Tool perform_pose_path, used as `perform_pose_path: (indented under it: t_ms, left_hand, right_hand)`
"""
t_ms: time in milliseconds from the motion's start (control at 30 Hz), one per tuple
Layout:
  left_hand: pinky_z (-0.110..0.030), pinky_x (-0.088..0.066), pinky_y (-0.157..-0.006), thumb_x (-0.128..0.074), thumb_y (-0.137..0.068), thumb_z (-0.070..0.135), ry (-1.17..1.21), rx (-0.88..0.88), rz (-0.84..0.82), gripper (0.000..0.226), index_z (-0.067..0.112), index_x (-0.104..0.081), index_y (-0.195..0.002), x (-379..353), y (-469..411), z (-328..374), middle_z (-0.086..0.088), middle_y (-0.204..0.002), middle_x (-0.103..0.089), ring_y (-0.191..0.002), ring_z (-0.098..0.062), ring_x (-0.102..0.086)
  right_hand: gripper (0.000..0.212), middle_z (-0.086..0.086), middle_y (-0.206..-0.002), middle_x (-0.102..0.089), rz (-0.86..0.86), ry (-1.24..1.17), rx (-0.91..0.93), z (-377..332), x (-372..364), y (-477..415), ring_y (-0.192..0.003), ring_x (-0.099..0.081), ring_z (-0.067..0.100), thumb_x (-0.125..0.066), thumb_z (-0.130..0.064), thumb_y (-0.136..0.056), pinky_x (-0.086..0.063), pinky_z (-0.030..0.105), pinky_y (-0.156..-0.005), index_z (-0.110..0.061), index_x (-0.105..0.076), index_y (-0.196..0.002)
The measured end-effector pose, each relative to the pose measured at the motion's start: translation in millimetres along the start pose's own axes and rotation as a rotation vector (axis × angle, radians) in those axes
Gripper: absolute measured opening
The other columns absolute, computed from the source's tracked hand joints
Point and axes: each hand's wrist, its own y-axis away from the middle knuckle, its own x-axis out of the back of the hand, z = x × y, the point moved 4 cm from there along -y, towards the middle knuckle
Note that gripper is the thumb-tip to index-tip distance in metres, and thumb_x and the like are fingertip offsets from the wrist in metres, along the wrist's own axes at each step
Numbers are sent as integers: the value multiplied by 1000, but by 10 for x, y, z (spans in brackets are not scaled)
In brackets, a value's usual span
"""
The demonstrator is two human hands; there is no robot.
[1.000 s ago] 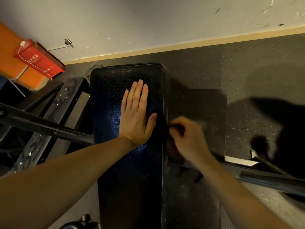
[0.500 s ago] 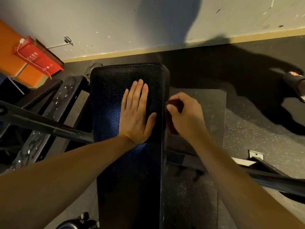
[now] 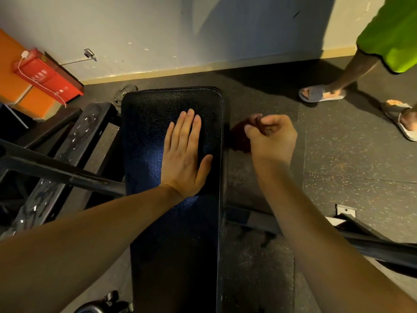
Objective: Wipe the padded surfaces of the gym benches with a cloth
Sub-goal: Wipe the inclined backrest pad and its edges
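Observation:
A black padded bench (image 3: pixel 146 123) runs from the bottom of the view up toward the wall. My left hand (image 3: pixel 184 157) lies flat on the pad with straight fingers, palm down. Just past the bench's right edge, my right hand (image 3: pixel 270 138) is curled round a dark reddish cloth (image 3: pixel 239 138). The cloth hangs beside the pad's side, mostly hidden under the hand and in shadow.
A person in green shorts (image 3: pixel 392 35) and slides (image 3: pixel 320 94) stands at the upper right on the rubber floor. Black metal frame bars (image 3: pixel 67 175) lie left of the bench, another bar (image 3: pixel 372 245) at the right. A red box (image 3: pixel 48 75) leans by the wall.
My right hand with the cloth has moved up along the bench's right side and slightly away from it. A person has walked into view at the upper right. My left hand stayed put.

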Motion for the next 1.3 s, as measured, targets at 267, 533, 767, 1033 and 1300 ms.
perform_pose_path:
  t_ms: [267, 533, 767, 1033, 1300]
  left_hand:
    - [-58, -13, -126, -33, -101, 42, -14, 13, -8, 76, -6, -21, -158, -17, 6, -2, -22, -168, -15, -158, -35, -9]
    - [-58, -13, -126, -32, -101, 43, -20, 11, -20, 76, -6, -20, -158, -20, 8, -11, -22, -168, -14, -158, -35, -8]
    - [-59, -13, -125, -31, -101, 43, -13, 7, -14, 76, -6, -20, -158, -14, -2, -14, -23, -168, -15, -158, -36, -9]
    - [-58, -12, -126, -33, -102, 41, -8, -4, -8, 75, -7, -21, -158, -1, -1, 3, -23, -168, -15, -158, -36, -9]
    - [-58, -13, -125, -30, -103, 43, -28, 2, -15, 75, -6, -20, -158, -18, 7, -22, -23, -168, -15, -158, -35, -9]
  right_hand:
    - [20, -4, -96, -75, -292, 5, -31, 117, -52, 295, -91, -72, 9, -72, -8, -90, -61, 39, -88, -20, -72, -106]
    - [24, -5, -100, -71, -334, 163, -90, 100, 13, 159, -93, -70, 9, -73, -7, -88, -60, 38, -89, -24, -68, -105]
    - [20, -8, -89, -71, -441, 236, 15, 242, 77, 526, -83, -69, 1, -73, -12, -90, -56, 20, -76, -31, -66, -92]
    - [21, -8, -86, -70, -334, 288, 60, 158, 59, 376, -80, -69, 6, -76, -12, -87, -59, 28, -76, -30, -65, -86]
    - [19, -6, -90, -69, -611, 457, -230, 631, 295, 927, -84, -68, 7, -78, -16, -85, -51, 21, -72, -27, -63, -90]
